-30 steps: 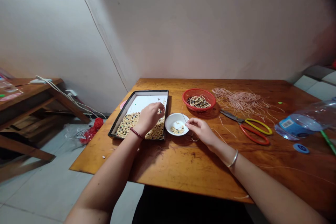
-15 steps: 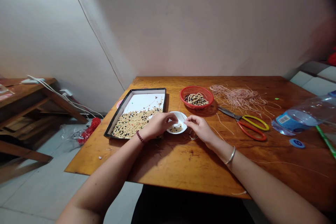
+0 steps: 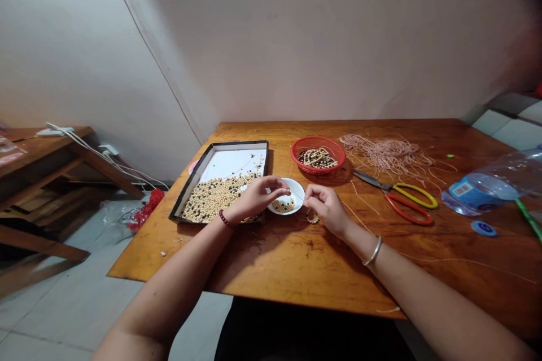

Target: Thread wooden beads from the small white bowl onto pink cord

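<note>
My left hand (image 3: pixel 263 194) hovers over the left rim of a small white bowl (image 3: pixel 297 189), its thumb and fingertips brought together. Whatever is between them is too small to tell. Loose beads (image 3: pixel 283 205) lie at the bottom of the bowl. At the bowl's right side, my right hand (image 3: pixel 325 206) pinches a thin pale cord (image 3: pixel 298 196), which points toward my left fingertips. Under the right fingers hangs a short strand of coloured beads (image 3: pixel 313 218), close to the tabletop. To the left, a shallow black-edged tray (image 3: pixel 224 159) holds many cream, black and coloured beads, partly behind my left hand.
Behind the bowl stands a red basket (image 3: pixel 296 159) of strung beads. Pink cords (image 3: pixel 385 153) lie in a tangle at the back right. Scissors (image 3: pixel 392 192) with yellow and red handles, a plastic bottle (image 3: pixel 474 193) and a blue cap (image 3: pixel 483 229) are on the right of the wooden table (image 3: pixel 271 271).
My left hand has risen slightly from the bowl. My right hand has shifted a little right and down, and more of the cord and beaded strand shows. The view has moved slightly.
</note>
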Available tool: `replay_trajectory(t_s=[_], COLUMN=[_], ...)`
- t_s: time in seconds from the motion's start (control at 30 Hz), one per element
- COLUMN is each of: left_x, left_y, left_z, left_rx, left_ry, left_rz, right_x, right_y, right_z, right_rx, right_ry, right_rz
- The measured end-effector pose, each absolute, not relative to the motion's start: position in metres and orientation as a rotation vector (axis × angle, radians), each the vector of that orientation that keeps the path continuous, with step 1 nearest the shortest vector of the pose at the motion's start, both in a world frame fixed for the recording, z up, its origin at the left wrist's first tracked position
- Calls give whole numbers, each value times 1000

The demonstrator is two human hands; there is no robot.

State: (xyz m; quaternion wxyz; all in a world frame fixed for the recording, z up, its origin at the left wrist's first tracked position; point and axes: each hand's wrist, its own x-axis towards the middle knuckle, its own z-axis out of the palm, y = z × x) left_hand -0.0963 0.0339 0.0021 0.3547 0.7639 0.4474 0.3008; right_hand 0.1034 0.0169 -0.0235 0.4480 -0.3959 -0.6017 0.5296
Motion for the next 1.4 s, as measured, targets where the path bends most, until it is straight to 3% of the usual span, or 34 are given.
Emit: replay_trajectory(t_s=[1.13, 1.4], left_x=[-102, -100], left_y=[38, 39], left_z=[-1, -4], left_rx=[1908, 1537], left_ry=[1133, 951], left_rz=[924, 988], right_x=[98, 100], right_y=[15, 8], right_z=[-21, -22], right_rx=[-990, -939], right_ry=[-1521, -1581], right_rz=[1321, 1017])
